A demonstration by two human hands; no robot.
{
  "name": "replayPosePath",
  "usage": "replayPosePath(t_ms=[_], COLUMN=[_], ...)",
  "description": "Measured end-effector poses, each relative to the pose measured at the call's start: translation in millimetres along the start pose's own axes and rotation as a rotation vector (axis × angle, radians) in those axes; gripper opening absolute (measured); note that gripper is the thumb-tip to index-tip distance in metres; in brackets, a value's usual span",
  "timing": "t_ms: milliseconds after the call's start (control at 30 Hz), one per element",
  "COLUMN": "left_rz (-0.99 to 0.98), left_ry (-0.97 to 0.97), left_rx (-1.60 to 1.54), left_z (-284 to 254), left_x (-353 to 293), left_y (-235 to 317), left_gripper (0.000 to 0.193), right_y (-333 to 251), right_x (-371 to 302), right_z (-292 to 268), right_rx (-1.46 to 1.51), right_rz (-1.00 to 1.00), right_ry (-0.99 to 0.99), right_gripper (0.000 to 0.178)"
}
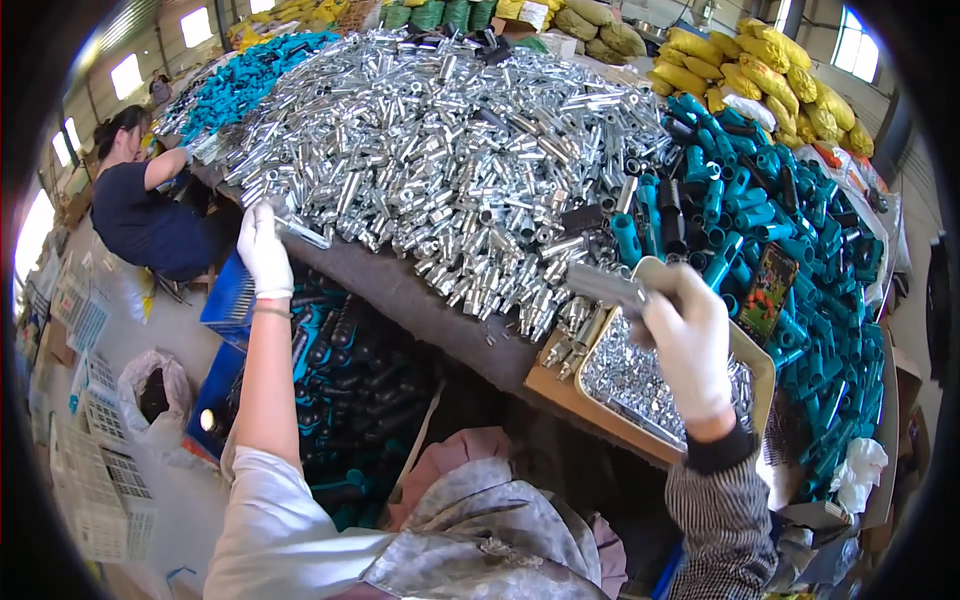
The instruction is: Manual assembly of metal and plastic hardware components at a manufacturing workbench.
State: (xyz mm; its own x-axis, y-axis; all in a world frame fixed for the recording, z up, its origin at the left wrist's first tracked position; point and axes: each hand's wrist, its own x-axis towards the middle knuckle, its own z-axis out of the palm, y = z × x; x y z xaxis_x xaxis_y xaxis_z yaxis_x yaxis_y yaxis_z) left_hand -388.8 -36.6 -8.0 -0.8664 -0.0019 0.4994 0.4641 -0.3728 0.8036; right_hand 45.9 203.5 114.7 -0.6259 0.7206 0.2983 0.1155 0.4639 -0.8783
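On the table (385, 278), fittings (430, 160); beyond, sacks (775, 80)

Your white-gloved right hand (690, 345) is blurred, as is the slim silvery metal tube (605, 285) whose near end disappears inside its fingers. The back of your white-gloved left hand (265, 255) hides how it meets the short silvery metal tube (305, 233) beside it. Your right hand covers part of the cream rectangular tray (759, 375), whose tiny shiny metal pieces (635, 362) are too small for you to tell apart. A heap of silvery metal parts (430, 160) hides most of the dark grey bench (420, 305)
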Motion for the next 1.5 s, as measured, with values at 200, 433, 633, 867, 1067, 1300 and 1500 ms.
replayPosePath(t_ms=[200, 433, 633, 867, 1067, 1300, 1500], left_rz=[-0.234, -0.164, -0.154, -0.321, -0.755, -0.828, -0.815], left_ry=[0.144, 0.101, -0.056, 0.106, -0.425, -0.455, -0.539], left_rx=[0.076, 0.215, 0.617, -0.078, -0.945, -0.996, -0.969], left_z=[-26.5, -41.3, -56.4, -11.3, 73.6, 136.4, 149.2], left_x=[27.3, 49.1, 47.6, -48.6, -215.8, -309.5, -331.5], left_y=[-81.4, -76.4, -87.2, 1.9, 107.1, 133.8, 147.3], left_gripper=[0.032, 0.046, 0.045, 0.038, 0.037, 0.022, 0.023], right_y=[23.3, 49.2, 62.0, 68.7, 94.8, 113.9, 119.7], right_x=[-102.0, -148.2, -158.0, -167.7, -185.9, -216.8, -228.5], right_z=[-3.5, 7.9, 12.8, 31.0, 42.6, 40.7, 27.2], right_rx=[0.499, 0.508, 0.637, 0.695, 0.813, 0.959, 1.005], right_rz=[0.400, 0.472, 0.559, 0.604, 0.644, 0.602, 0.594], right_ry=[-0.059, -0.004, -0.034, -0.034, -0.055, 0.040, 0.097], right_gripper=[0.006, 0.008, 0.010, 0.008, 0.013, 0.013, 0.011])
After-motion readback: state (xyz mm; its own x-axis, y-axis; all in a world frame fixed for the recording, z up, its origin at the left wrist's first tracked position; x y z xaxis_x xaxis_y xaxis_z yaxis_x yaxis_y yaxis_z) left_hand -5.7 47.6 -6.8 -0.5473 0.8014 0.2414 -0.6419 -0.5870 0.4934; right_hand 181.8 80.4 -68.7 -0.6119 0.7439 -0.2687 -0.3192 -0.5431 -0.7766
